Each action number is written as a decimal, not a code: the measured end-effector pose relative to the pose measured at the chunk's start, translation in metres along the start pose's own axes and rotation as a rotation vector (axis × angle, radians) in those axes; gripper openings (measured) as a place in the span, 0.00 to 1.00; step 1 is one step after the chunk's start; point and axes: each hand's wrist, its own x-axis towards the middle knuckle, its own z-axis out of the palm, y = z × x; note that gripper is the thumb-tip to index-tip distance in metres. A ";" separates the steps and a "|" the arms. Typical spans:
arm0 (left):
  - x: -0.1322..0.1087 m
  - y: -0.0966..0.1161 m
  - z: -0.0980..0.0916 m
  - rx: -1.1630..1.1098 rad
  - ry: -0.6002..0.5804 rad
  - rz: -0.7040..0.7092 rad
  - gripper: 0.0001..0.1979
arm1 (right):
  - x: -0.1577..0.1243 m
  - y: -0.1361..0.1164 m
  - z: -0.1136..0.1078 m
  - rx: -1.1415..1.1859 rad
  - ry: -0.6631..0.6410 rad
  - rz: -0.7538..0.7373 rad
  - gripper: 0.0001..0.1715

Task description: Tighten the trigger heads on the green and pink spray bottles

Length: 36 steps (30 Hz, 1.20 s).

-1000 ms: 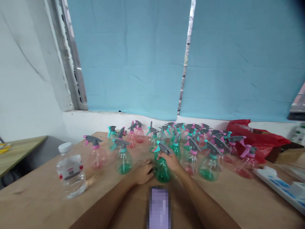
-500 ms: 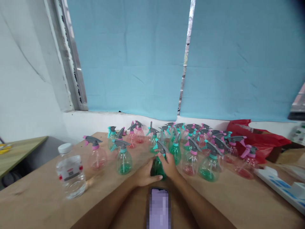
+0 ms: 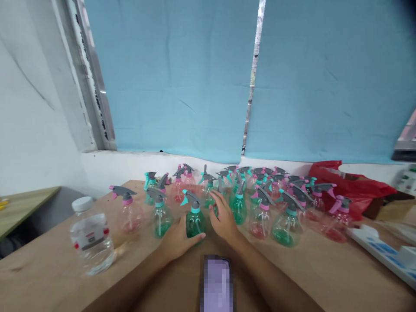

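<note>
My left hand is wrapped round the lower body of a green spray bottle with a grey and turquoise trigger head, standing upright on the wooden table. My right hand is apart from that bottle, to its right, with fingers loosely spread and nothing in them. Just beyond my right hand stands another green spray bottle. Left of my left hand are a clear spray bottle with green liquid and a pink spray bottle.
Many pink and green spray bottles crowd the table's right and back. A water bottle stands at left. A phone lies in front of me. A white power strip and a red plastic bag are at right.
The green spray bottle has moved left with my left hand. My right hand, at its trigger head before, has let go and now stays to the right of it.
</note>
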 end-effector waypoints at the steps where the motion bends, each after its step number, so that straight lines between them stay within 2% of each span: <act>1: -0.001 0.000 -0.002 0.033 -0.011 -0.017 0.47 | 0.005 -0.003 0.001 -0.005 0.006 0.024 0.29; 4: -0.003 -0.002 -0.003 0.081 -0.021 -0.025 0.47 | 0.018 -0.010 0.007 -0.055 0.014 0.091 0.33; 9: -0.001 -0.009 0.003 0.010 0.075 0.050 0.46 | 0.034 -0.015 0.017 -0.121 -0.026 0.171 0.40; 17: 0.003 -0.019 0.012 0.009 0.139 0.096 0.44 | 0.039 -0.009 0.037 -0.144 -0.146 0.320 0.46; 29: 0.004 -0.036 0.021 -0.093 0.138 0.011 0.41 | 0.027 0.000 0.051 -0.169 -0.255 0.419 0.36; 36: -0.013 -0.041 0.029 -0.151 0.088 -0.114 0.48 | 0.022 0.000 0.050 -0.142 -0.198 0.365 0.31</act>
